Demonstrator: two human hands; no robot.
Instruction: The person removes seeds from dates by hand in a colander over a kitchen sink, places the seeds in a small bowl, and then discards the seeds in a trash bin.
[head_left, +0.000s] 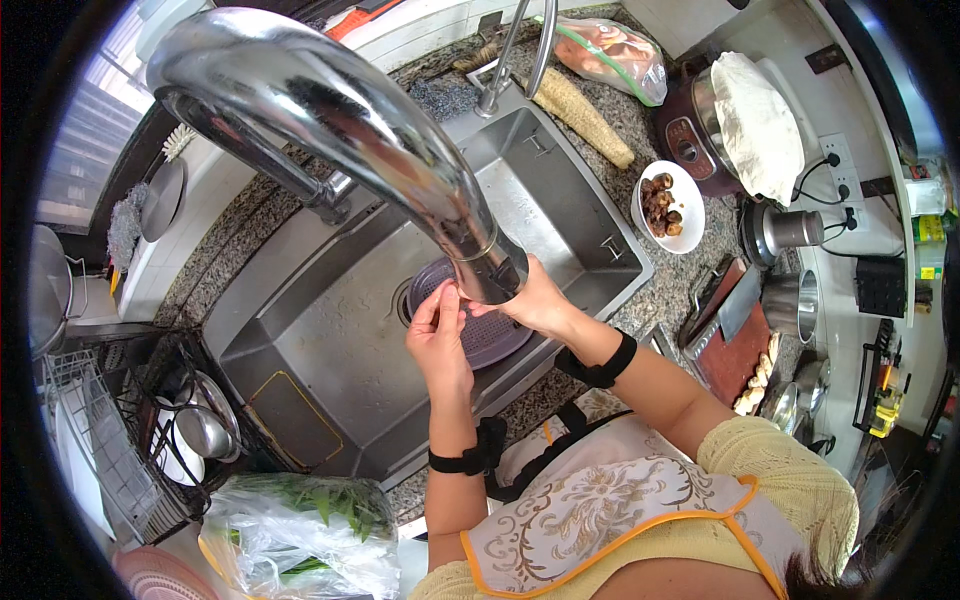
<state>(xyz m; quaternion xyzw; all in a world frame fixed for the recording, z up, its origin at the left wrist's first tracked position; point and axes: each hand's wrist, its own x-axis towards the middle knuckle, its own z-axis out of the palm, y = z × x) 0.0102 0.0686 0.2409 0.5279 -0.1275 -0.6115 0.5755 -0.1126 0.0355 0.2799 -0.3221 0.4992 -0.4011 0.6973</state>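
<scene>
My left hand (441, 330) is raised over the stainless steel sink (330, 360), with its thumb and fingertips drawn together. Whether something small is pinched there is too unclear to tell. My right hand (536, 298) is close beside it on the right, partly covered by the end of the large chrome faucet (420, 180). What its fingers hold or touch is hidden behind the spout. Below both hands a purple perforated colander (499, 341) sits in the sink. Its middle is blocked from view by the hands and the faucet.
Right of the sink are a white bowl (686, 196) of brown pieces, a rice cooker (694, 139), and a cleaver (739, 304) on a reddish-brown board (739, 352). A plastic bag of leafy greens (315, 540) lies front left, near a dish rack (112, 442). The faucet arches above the hands.
</scene>
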